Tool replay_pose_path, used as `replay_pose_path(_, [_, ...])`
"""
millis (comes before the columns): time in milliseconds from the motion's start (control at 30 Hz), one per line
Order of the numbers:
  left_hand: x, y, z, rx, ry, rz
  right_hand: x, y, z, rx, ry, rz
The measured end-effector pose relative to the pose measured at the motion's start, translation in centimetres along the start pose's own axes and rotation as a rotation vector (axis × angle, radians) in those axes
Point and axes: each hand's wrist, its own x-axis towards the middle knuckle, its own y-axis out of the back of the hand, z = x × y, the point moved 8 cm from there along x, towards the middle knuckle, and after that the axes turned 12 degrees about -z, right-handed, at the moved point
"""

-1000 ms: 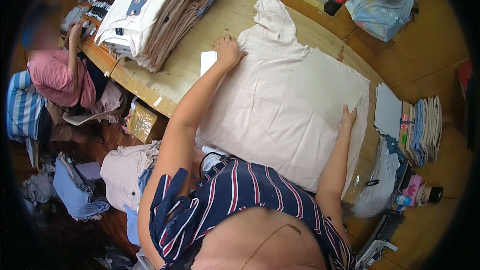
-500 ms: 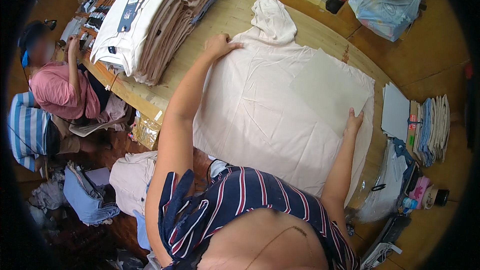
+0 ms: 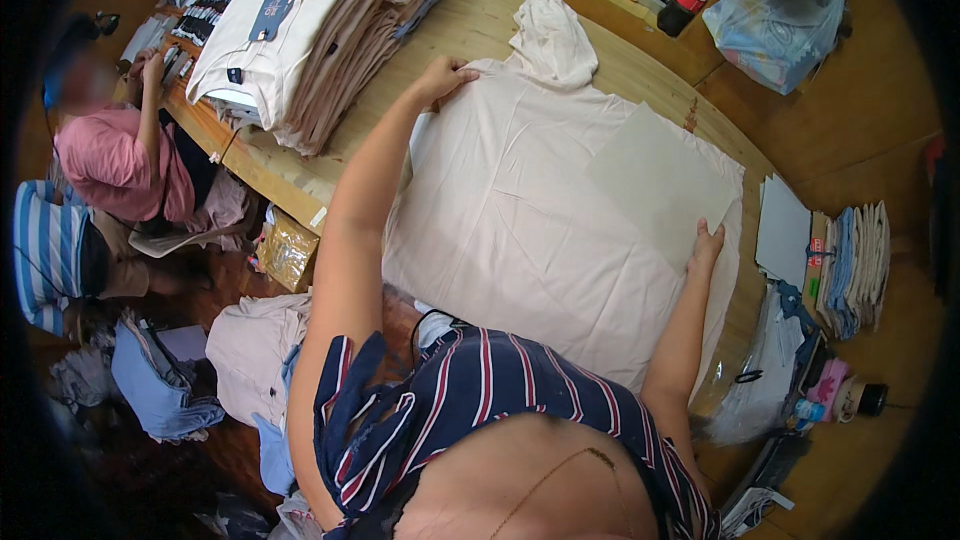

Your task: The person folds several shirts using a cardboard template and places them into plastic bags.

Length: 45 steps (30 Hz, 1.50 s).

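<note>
Folded stack (image 3: 330,30) far left on table (image 3: 470,30), clear of work area. Left hand (image 3: 445,75) pinches shoulder of hoodie (image 3: 520,210) by hood (image 3: 552,40), fingers closed on cloth, likely pinning that corner taut. Hoodie lies flat, front down, spread across table centre. Card (image 3: 655,180) rests on hoodie's back, probably folding template. Right hand (image 3: 706,243) at card's near edge, fingers flat, pressing not gripping, holds card square. Paper stack (image 3: 780,230) just right, within reach.
</note>
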Motion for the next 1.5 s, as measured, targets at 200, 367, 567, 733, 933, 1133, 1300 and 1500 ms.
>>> replay_pose_path(200, [-2.4,1.0,2.9,0.666,0.112,0.284,0.9,1.3,1.9,-0.028,-0.101,0.052])
replay_pose_path(367, [-1.8,0.6,1.3,0.673,0.046,0.398,2.2,1.8,2.2,-0.043,-0.107,0.019])
replay_pose_path(567, [-0.2,-0.5,0.4,-0.050,0.029,-0.205,1.5,3.1,0.5,0.230,-0.027,-0.008])
replay_pose_path(733, [-2.6,1.9,0.3,0.356,0.152,0.190,2.2,4.2,0.9,0.015,0.014,0.131])
replay_pose_path(933, [-3.4,0.7,1.3,0.689,0.102,0.362,4.5,7.0,1.8,-0.196,0.022,0.232])
replay_pose_path(1133, [-10.9,2.1,4.4,0.596,-0.071,0.659,-2.1,1.3,-7.3,0.436,0.172,0.044])
replay_pose_path(1300, [-19.4,-5.3,3.2,0.949,-0.155,0.172,-12.3,-12.7,-8.5,0.637,-0.045,-0.705])
replay_pose_path(1500, [-22.7,-4.5,-1.1,0.751,0.001,0.354,-16.6,-17.9,-3.6,0.385,-0.132,-0.817])
